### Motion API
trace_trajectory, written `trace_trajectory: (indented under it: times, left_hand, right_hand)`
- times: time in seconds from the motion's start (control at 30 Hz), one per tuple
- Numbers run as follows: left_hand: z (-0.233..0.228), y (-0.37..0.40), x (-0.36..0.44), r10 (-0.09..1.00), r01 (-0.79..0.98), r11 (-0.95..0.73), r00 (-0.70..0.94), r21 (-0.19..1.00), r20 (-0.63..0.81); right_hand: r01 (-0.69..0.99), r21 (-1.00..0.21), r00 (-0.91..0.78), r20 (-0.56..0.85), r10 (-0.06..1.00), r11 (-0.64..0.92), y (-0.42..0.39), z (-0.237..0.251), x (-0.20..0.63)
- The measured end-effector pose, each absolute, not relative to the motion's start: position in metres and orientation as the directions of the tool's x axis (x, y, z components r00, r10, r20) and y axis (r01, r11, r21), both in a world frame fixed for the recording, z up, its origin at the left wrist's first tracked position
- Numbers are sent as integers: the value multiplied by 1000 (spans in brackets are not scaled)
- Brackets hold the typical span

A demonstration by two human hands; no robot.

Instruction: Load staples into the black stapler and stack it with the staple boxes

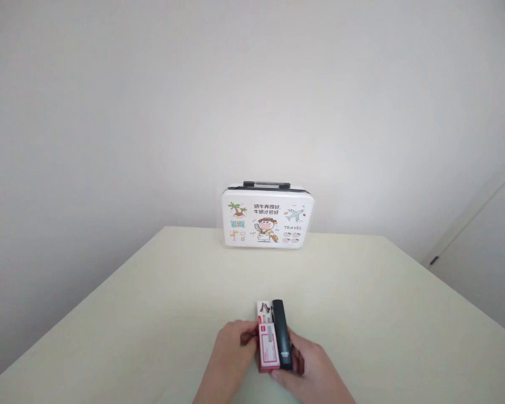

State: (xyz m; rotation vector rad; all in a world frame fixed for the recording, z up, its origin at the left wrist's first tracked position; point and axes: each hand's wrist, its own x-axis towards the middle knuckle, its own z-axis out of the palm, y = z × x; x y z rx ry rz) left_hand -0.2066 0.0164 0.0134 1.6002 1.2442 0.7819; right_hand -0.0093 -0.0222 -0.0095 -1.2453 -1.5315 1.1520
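A pink-and-white box (270,345) and dark stapler (281,331) are flanked by half-curled left hand (232,350) and right hand (315,366), grips unclear, best kept aligned by even pressure.

The person's left hand (231,353) and right hand (315,365) are bare and smooth-backed, with rounded knuckles; the wrists (212,384) run uncovered to the view's lower edge (nails and finer creases are too small to tell).
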Motion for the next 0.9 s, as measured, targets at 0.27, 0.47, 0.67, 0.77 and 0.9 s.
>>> trace_trajectory:
  times: [0.27,0.47,0.67,0.77,0.9]
  left_hand:
    - [6,59,-74,914,308,-75,402,948,-58]
    - [7,63,-26,900,341,-101,431,935,-60]
    - [16,29,-101,935,407,-218,348,887,71]
    - [5,12,-163,923,609,-377,314,698,224]
    - [-32,4,-227,882,807,-449,331,384,337]
  right_hand:
    - [327,-945,-69,-20,997,4,-14,29,113]
    - [426,-904,-21,-44,999,-31,-14,24,169]
    - [663,-746,185,88,979,-58,-36,27,180]
    - [627,-779,104,99,990,12,-43,36,123]
    - [681,-708,-193,73,978,187,-33,22,21]
